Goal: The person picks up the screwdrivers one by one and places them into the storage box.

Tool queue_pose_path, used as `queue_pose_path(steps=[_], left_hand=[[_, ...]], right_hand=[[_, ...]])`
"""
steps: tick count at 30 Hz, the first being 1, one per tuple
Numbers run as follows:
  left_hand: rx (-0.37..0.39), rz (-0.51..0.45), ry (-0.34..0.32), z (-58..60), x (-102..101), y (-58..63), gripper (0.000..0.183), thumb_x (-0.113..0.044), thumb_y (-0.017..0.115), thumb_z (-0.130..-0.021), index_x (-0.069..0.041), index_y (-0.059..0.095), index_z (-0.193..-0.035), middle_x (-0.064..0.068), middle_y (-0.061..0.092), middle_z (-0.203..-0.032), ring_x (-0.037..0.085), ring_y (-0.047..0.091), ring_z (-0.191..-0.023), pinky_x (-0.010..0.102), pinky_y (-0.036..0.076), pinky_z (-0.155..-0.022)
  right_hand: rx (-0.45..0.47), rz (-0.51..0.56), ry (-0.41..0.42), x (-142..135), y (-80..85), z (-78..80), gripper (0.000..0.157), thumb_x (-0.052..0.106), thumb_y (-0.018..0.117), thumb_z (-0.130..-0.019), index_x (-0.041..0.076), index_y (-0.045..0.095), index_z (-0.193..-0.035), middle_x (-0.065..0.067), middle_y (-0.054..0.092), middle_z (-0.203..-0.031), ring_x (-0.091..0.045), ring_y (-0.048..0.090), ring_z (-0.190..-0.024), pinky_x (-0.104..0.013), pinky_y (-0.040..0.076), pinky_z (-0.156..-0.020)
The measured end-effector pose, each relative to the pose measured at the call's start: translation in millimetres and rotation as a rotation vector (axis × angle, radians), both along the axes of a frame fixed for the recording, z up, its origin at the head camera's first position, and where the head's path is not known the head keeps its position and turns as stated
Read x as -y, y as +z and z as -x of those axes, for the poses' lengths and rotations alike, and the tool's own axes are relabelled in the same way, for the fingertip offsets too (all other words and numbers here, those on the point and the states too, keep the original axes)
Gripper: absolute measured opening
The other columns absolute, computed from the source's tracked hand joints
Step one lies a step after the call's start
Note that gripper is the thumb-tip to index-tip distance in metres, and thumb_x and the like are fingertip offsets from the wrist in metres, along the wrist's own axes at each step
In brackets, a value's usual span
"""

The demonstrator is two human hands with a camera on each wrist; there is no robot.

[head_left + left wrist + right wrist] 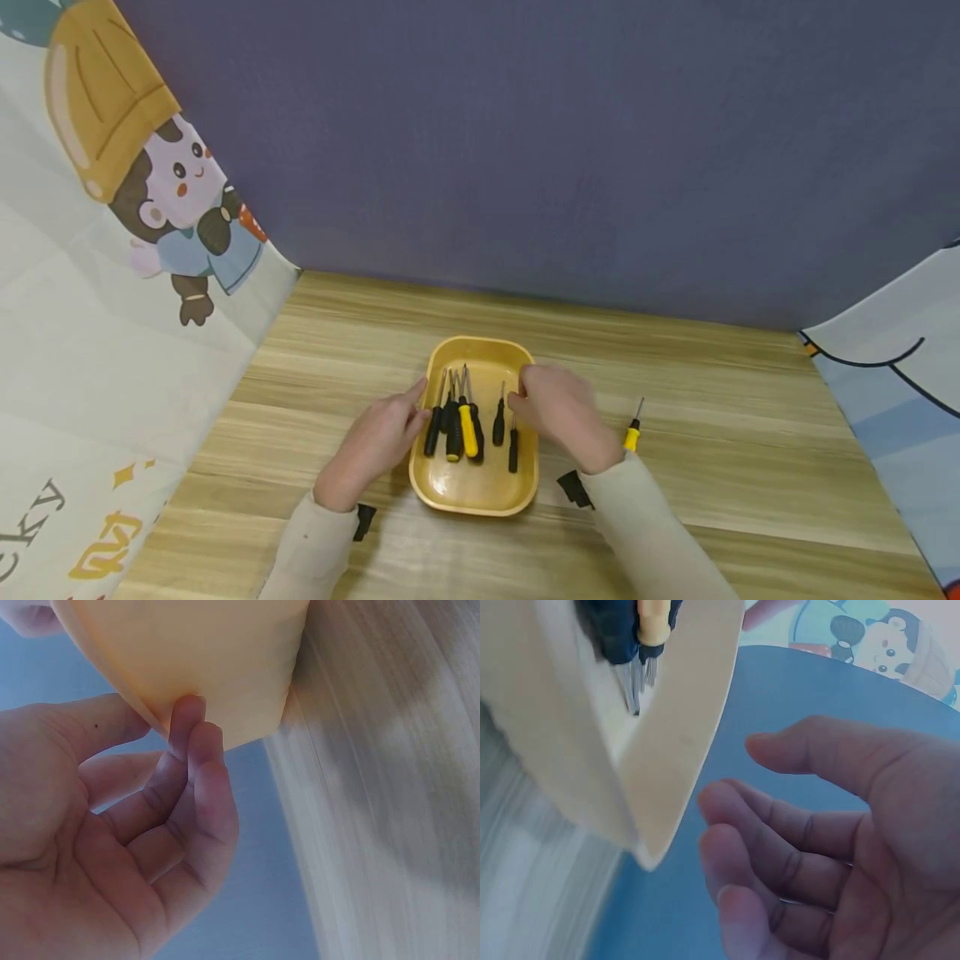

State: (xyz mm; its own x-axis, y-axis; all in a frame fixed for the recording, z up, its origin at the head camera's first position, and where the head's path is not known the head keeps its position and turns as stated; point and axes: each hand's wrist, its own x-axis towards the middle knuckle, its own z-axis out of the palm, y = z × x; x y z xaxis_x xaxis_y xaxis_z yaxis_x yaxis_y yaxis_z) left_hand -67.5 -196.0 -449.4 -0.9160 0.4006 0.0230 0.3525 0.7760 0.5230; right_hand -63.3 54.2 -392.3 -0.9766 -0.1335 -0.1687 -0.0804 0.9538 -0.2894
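Note:
A yellow plastic tray (pixel 474 497) stands on the table with screwdrivers lying in it. My left hand (pixel 384 435) pinches its left rim, the thumb at the edge and the fingers against the outer wall (pixel 240 667). Over the tray's right side is my right hand (pixel 558 404), its fingers loosely bent and nothing between them in the right wrist view. Several black-handled screwdrivers, one with a yellow handle (pixel 468 431), are bunched on the tray's left. Two small black screwdrivers, one here (pixel 498 427) and one beside it (pixel 513 450), lie apart nearer my right hand.
Another yellow-and-black screwdriver (pixel 633 433) lies on the wooden table (pixel 720 467) right of the tray, partly hidden by my right forearm. A dark blue panel (pixel 525 167) rises behind the table. Printed cloth with cartoon figures (pixel 187 192) hangs at the left.

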Motion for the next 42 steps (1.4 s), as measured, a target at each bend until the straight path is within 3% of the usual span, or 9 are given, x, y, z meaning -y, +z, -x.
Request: queue_pose_path(steps=[7,16,27,33,42], left_hand=[[-0.004,0.001,0.002,0.0,1,0.4,0.055,-0.019,0.064,-0.100,0.002,0.046,-0.147,-0.008,0.050,-0.066,0.008,0.045,-0.053,0.025,0.044,-0.050],[-0.001,-0.005,-0.001,-1.2,2,-1.2,0.055,-0.017,0.065,-0.099,0.002,0.046,-0.147,-0.008,0.050,-0.066,0.008,0.045,-0.053,0.025,0.044,-0.050],[-0.032,-0.020,-0.015,-0.9,2,-0.2,0.055,-0.015,0.066,-0.099,0.004,0.046,-0.146,-0.006,0.052,-0.068,0.007,0.044,-0.053,0.024,0.043,-0.050],[-0.025,-0.026,-0.012,-0.3,2,-1.1,0.055,-0.015,0.065,-0.099,0.005,0.046,-0.146,-0.007,0.050,-0.066,0.008,0.043,-0.053,0.025,0.042,-0.049],[-0.023,-0.015,-0.013,-0.6,1,-1.0,0.055,-0.016,0.065,-0.099,0.004,0.046,-0.146,-0.008,0.050,-0.067,0.007,0.044,-0.052,0.024,0.044,-0.049]], right_hand=[[-0.047,0.011,-0.026,-27,-2.3,-17.8,0.019,0.026,0.065,-0.095,0.014,0.062,-0.080,0.001,0.054,-0.067,-0.015,0.048,-0.053,-0.028,0.039,-0.045],[-0.021,-0.001,-0.111,-68,-13.1,-37.0,0.020,0.028,0.064,-0.096,0.009,0.066,-0.090,-0.001,0.057,-0.071,-0.017,0.051,-0.054,-0.033,0.042,-0.047],[-0.024,0.024,-0.175,-116,-35.9,-46.7,0.024,0.022,0.062,-0.099,0.007,0.060,-0.080,-0.002,0.049,-0.060,-0.016,0.044,-0.047,-0.031,0.037,-0.044],[0.047,0.009,-0.249,-136,-56.8,-50.3,0.037,0.028,0.061,-0.099,0.009,0.055,-0.068,-0.001,0.044,-0.055,-0.013,0.036,-0.045,-0.026,0.032,-0.040],[0.097,-0.026,-0.299,-148,-82.1,-54.8,0.047,0.040,0.058,-0.099,0.013,0.053,-0.062,0.000,0.046,-0.055,-0.015,0.041,-0.047,-0.029,0.033,-0.042]])
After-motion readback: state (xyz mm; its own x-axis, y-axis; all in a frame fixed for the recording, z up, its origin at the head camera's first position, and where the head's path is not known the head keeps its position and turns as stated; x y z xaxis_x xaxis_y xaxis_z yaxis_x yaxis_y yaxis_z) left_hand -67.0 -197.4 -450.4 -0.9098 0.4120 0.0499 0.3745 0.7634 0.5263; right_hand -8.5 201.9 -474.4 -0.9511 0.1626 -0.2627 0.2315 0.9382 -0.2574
